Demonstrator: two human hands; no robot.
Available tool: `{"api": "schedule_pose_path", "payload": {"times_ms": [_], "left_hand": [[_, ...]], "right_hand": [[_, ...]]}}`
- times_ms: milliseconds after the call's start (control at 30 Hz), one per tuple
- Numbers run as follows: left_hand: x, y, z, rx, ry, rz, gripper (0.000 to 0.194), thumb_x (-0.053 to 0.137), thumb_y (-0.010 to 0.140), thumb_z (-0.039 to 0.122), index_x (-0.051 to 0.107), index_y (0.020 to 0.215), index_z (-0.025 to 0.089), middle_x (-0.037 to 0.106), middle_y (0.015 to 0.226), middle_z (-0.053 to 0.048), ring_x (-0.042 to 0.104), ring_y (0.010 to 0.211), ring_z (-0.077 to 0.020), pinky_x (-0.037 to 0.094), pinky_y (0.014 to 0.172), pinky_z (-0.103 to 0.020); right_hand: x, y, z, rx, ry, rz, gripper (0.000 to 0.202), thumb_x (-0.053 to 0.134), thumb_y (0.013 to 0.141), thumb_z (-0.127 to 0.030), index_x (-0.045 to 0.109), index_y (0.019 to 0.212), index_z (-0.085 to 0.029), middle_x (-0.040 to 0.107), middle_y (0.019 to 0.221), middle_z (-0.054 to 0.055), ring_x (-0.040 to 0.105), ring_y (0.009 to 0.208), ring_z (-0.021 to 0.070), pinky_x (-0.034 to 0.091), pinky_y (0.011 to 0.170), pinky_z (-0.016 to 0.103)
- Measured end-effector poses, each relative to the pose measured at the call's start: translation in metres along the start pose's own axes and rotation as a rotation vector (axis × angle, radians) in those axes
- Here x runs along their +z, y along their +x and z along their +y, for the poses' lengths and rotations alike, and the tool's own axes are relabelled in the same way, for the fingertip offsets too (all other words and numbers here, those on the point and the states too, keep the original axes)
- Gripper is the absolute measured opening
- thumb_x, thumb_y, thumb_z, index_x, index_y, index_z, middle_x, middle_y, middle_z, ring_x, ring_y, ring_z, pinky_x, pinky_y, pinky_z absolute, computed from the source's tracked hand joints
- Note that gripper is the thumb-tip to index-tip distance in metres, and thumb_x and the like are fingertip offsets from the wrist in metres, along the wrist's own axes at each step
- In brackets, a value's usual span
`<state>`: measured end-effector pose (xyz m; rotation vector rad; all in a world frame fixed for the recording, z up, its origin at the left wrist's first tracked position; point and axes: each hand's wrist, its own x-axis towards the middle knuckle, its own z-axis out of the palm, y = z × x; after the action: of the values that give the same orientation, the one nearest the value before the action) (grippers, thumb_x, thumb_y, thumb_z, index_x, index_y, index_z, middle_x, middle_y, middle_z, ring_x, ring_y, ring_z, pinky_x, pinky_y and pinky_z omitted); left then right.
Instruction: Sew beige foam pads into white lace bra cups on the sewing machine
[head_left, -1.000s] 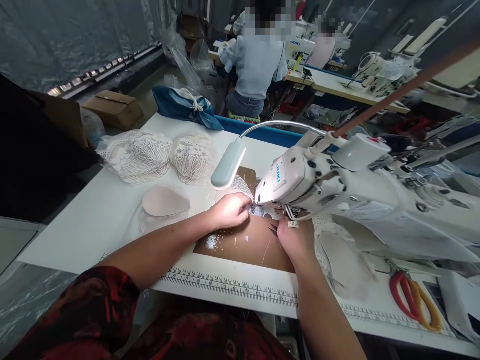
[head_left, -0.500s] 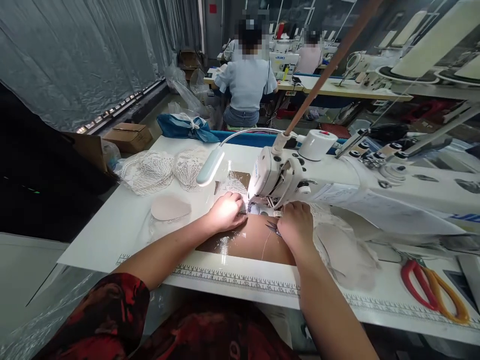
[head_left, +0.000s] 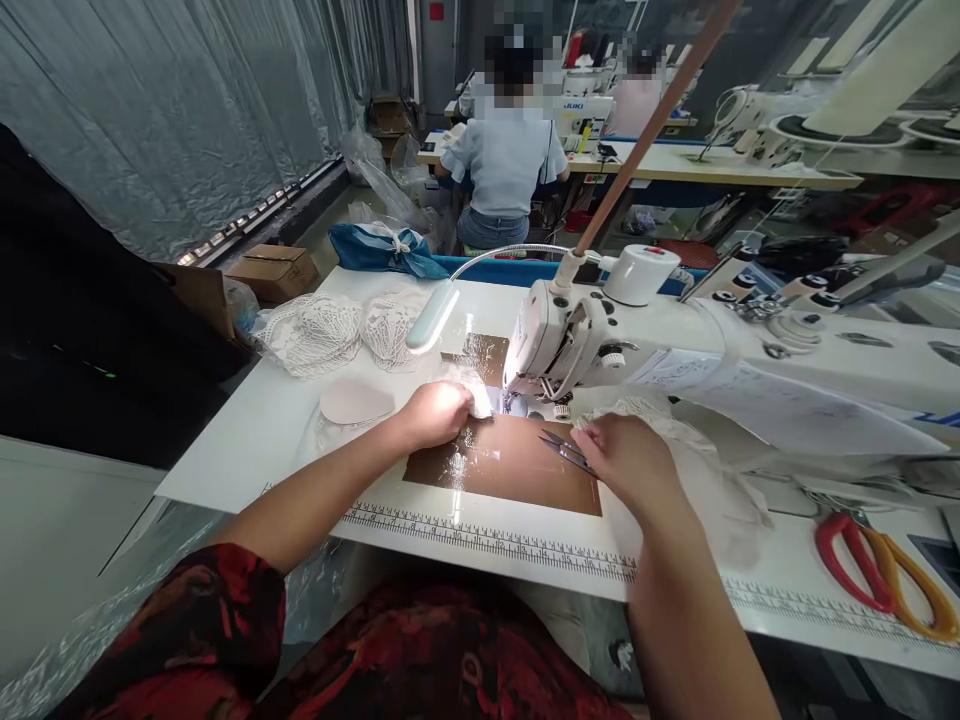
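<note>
My left hand (head_left: pixel 439 412) is closed on a bunched piece of white lace fabric (head_left: pixel 475 390), just left of the sewing machine's needle area (head_left: pixel 508 400). To the right of the needle, my right hand (head_left: pixel 626 452) has its fingers curled around small thread snips (head_left: pixel 566 448), their blades pointing left over a brown plate (head_left: pixel 499 465). A bit of pale lace (head_left: pixel 582 424) shows at the right fingertips; whether they grip it is unclear. The white sewing machine (head_left: pixel 555 330) stands over the work, lit by a small lamp (head_left: pixel 433 318).
Lace pieces (head_left: pixel 311 335) and a beige cup-shaped pad (head_left: pixel 356 400) lie on the left of the white table. Behind my right hand are more pale pieces (head_left: pixel 720 510). Scissors with red and orange handles (head_left: pixel 855 560) lie far right. Ahead, a co-worker (head_left: pixel 504 165) sits at another machine.
My left hand has drawn back left from the needle with the lace and closed more. My right hand has moved right, exposing more of the snips. The view has shifted slightly.
</note>
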<state>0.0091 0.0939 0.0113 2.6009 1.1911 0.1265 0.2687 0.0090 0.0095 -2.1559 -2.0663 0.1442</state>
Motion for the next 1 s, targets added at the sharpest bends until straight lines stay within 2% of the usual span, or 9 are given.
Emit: {"api": "schedule_pose_path", "payload": {"times_ms": [33, 100, 167, 233, 300, 433, 567, 767, 1000], "left_hand": [[-0.004, -0.012, -0.001, 0.009, -0.123, -0.027, 0.02, 0.045, 0.088, 0.018, 0.064, 0.086, 0.014, 0.065, 0.08, -0.004, 0.061, 0.074, -0.0161, 0.048, 0.066, -0.025], [-0.008, -0.035, 0.0, -0.007, -0.676, -0.13, 0.022, 0.047, 0.091, 0.03, 0.062, 0.088, 0.014, 0.062, 0.073, -0.002, 0.058, 0.064, -0.0127, 0.045, 0.057, -0.022], [-0.005, -0.051, 0.006, -0.055, -1.178, -0.207, 0.025, 0.057, 0.087, 0.038, 0.06, 0.087, 0.012, 0.06, 0.071, -0.001, 0.056, 0.061, -0.0109, 0.043, 0.056, -0.021], [0.004, -0.061, 0.014, -0.129, -1.484, -0.245, 0.03, 0.068, 0.08, 0.04, 0.06, 0.087, 0.011, 0.061, 0.073, -0.002, 0.058, 0.062, -0.0107, 0.045, 0.059, -0.022], [0.013, -0.065, 0.02, -0.203, -1.636, -0.267, 0.035, 0.073, 0.075, 0.04, 0.061, 0.091, 0.011, 0.064, 0.077, -0.003, 0.06, 0.066, -0.0117, 0.047, 0.063, -0.023], [0.017, -0.065, 0.015, -0.179, -1.599, -0.179, 0.044, 0.077, 0.073, 0.035, 0.061, 0.108, 0.015, 0.065, 0.1, -0.006, 0.062, 0.088, -0.0146, 0.049, 0.078, -0.026], [0.008, -0.061, 0.004, -0.072, -1.463, -0.097, 0.055, 0.079, 0.071, 0.032, 0.058, 0.119, 0.017, 0.061, 0.115, -0.009, 0.058, 0.107, -0.0185, 0.046, 0.093, -0.033], [0.013, -0.05, 0.012, -0.065, -1.365, -0.197, 0.032, 0.074, 0.076, 0.039, 0.065, 0.087, 0.01, 0.062, 0.079, -0.004, 0.058, 0.071, -0.0119, 0.047, 0.066, -0.024], [0.011, -0.048, 0.017, -0.114, -1.451, -0.279, 0.034, 0.073, 0.077, 0.042, 0.068, 0.086, 0.01, 0.062, 0.072, -0.003, 0.056, 0.065, -0.0104, 0.043, 0.06, -0.021]], "right_hand": [[-0.003, -0.009, -0.002, -0.054, 0.155, -0.044, 0.035, 0.049, 0.089, -0.038, 0.065, 0.066, -0.018, 0.067, 0.075, 0.009, 0.06, 0.08, 0.0252, 0.044, 0.072, 0.036], [-0.002, -0.026, -0.012, -0.186, 0.518, -0.019, 0.025, 0.057, 0.086, -0.044, 0.069, 0.091, -0.022, 0.068, 0.104, 0.007, 0.06, 0.101, 0.0248, 0.046, 0.087, 0.037], [0.005, -0.037, -0.029, -0.216, 0.817, -0.004, 0.046, 0.068, 0.078, -0.048, 0.061, 0.117, -0.026, 0.058, 0.13, 0.008, 0.052, 0.121, 0.0262, 0.041, 0.101, 0.042], [0.015, -0.041, -0.05, -0.182, 1.082, -0.095, 0.065, 0.073, 0.072, -0.05, 0.053, 0.129, -0.025, 0.053, 0.136, 0.01, 0.05, 0.124, 0.0267, 0.04, 0.103, 0.044], [0.024, -0.041, -0.067, -0.075, 1.317, -0.186, 0.061, 0.07, 0.076, -0.048, 0.05, 0.128, -0.024, 0.061, 0.125, 0.011, 0.057, 0.115, 0.0241, 0.047, 0.095, 0.041], [0.026, -0.039, -0.082, 0.016, 1.45, -0.261, 0.051, 0.067, 0.079, -0.039, 0.05, 0.124, -0.022, 0.068, 0.101, 0.006, 0.065, 0.09, 0.0186, 0.052, 0.079, 0.034], [0.022, -0.041, -0.08, 0.0, 1.329, -0.204, 0.049, 0.067, 0.079, -0.035, 0.052, 0.124, -0.023, 0.067, 0.099, 0.005, 0.064, 0.09, 0.0189, 0.052, 0.079, 0.033], [0.027, -0.039, -0.08, -0.034, 1.257, -0.159, 0.044, 0.068, 0.079, -0.035, 0.056, 0.12, -0.023, 0.065, 0.108, 0.006, 0.061, 0.1, 0.0195, 0.05, 0.083, 0.033], [0.024, -0.033, -0.078, -0.009, 1.197, -0.166, 0.023, 0.064, 0.082, -0.042, 0.065, 0.086, -0.02, 0.063, 0.079, 0.001, 0.056, 0.071, 0.0144, 0.046, 0.066, 0.027]]}}
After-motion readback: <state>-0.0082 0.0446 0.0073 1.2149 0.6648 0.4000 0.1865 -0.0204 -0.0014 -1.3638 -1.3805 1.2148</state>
